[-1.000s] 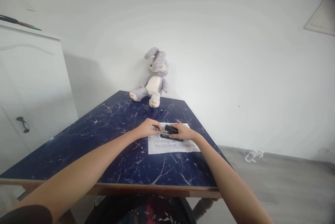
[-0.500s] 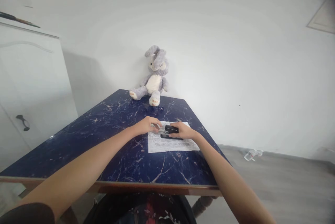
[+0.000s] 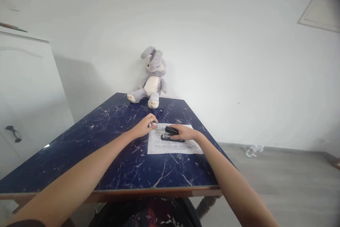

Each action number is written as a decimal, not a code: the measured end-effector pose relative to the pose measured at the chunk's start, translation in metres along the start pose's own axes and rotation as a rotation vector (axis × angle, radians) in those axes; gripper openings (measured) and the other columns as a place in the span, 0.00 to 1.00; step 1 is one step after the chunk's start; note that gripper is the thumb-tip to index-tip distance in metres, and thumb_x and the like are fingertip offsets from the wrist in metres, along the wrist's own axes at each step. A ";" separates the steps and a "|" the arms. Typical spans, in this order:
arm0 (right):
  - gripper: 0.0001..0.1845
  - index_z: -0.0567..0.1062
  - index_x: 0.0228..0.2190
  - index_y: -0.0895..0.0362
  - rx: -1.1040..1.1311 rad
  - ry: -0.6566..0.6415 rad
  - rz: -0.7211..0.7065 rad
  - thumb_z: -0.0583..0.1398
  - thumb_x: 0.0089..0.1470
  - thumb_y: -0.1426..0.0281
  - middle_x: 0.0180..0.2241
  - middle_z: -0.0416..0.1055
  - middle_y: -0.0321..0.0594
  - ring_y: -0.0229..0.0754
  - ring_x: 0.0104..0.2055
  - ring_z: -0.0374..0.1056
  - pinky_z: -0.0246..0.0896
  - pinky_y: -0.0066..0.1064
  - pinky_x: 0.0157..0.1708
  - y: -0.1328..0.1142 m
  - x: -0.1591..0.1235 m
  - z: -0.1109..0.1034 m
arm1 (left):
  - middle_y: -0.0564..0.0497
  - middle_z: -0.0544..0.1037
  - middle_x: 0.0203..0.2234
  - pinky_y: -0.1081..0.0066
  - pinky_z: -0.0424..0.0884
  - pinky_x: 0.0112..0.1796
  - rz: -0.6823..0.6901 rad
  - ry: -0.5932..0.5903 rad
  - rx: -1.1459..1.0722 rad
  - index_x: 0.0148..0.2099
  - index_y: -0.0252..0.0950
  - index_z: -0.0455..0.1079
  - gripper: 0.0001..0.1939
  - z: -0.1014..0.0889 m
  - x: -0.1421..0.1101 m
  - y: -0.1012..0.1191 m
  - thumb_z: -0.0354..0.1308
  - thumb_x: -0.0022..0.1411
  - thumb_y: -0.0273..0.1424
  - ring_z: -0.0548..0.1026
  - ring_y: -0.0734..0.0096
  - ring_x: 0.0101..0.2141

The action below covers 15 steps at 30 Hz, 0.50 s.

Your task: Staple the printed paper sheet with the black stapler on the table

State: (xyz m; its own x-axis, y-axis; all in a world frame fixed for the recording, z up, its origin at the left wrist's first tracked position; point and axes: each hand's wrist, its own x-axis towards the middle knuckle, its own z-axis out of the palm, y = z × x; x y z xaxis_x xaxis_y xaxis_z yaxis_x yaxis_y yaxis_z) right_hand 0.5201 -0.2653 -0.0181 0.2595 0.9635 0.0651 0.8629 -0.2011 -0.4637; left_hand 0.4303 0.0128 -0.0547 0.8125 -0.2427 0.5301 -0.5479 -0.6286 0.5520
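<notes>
A black stapler (image 3: 167, 137) rests on a sheet of printed paper (image 3: 164, 148), its top arm raised apart from its base. My right hand (image 3: 185, 132) is wrapped round the stapler's right end, fingers on top and thumb at the near side. The palm hides that end. Just left of the stapler, at the paper's left edge, hovers my left hand (image 3: 146, 125). Its fingers are bent with a gap between thumb and forefinger, and I make out nothing held there.
The blue marbled table (image 3: 114, 170) carries the paper. A grey plush rabbit (image 3: 152, 85) sits at its far end against the white wall. To the left stands a white cabinet (image 3: 23, 78) with a dark handle. A clear plastic item (image 3: 254, 150) lies on the floor at right.
My left hand has drawn away from the stapler's front, leftwards to the paper's edge. My right hand keeps its hold on the stapler. The view has turned slightly right.
</notes>
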 end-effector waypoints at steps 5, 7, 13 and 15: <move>0.32 0.72 0.52 0.56 0.156 0.198 0.014 0.48 0.65 0.45 0.51 0.73 0.48 0.50 0.52 0.68 0.66 0.41 0.50 0.038 -0.024 -0.014 | 0.48 0.69 0.42 0.67 0.71 0.37 -0.111 0.176 -0.073 0.41 0.37 0.74 0.15 -0.014 -0.002 -0.026 0.56 0.67 0.43 0.74 0.71 0.33; 0.33 0.71 0.56 0.55 0.079 0.348 0.097 0.45 0.66 0.46 0.58 0.68 0.50 0.52 0.60 0.64 0.61 0.45 0.58 0.059 -0.025 -0.009 | 0.49 0.69 0.40 0.69 0.71 0.34 -0.179 0.298 -0.146 0.39 0.35 0.74 0.16 -0.017 -0.001 -0.038 0.57 0.66 0.44 0.74 0.73 0.29; 0.35 0.60 0.67 0.55 -0.244 0.131 0.221 0.44 0.67 0.51 0.71 0.49 0.47 0.54 0.73 0.42 0.35 0.51 0.71 0.111 0.002 0.023 | 0.54 0.69 0.24 0.74 0.61 0.26 -0.385 0.698 -0.577 0.33 0.35 0.71 0.17 -0.038 -0.001 -0.049 0.63 0.60 0.45 0.68 0.76 0.22; 0.34 0.58 0.68 0.54 -0.300 0.131 0.255 0.43 0.67 0.53 0.70 0.49 0.48 0.54 0.73 0.40 0.34 0.54 0.70 0.117 0.020 0.031 | 0.56 0.63 0.19 0.74 0.60 0.24 -0.351 0.803 -0.747 0.26 0.36 0.62 0.24 -0.057 -0.008 -0.051 0.58 0.64 0.50 0.63 0.78 0.20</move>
State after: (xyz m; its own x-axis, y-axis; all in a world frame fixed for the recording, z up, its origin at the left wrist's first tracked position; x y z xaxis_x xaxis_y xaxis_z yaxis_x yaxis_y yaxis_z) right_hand 0.6130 -0.2646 -0.0989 0.5180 0.8493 0.1021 0.8466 -0.4920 -0.2028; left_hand 0.4402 0.0890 -0.0499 0.7292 0.5687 0.3806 -0.5159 0.0915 0.8518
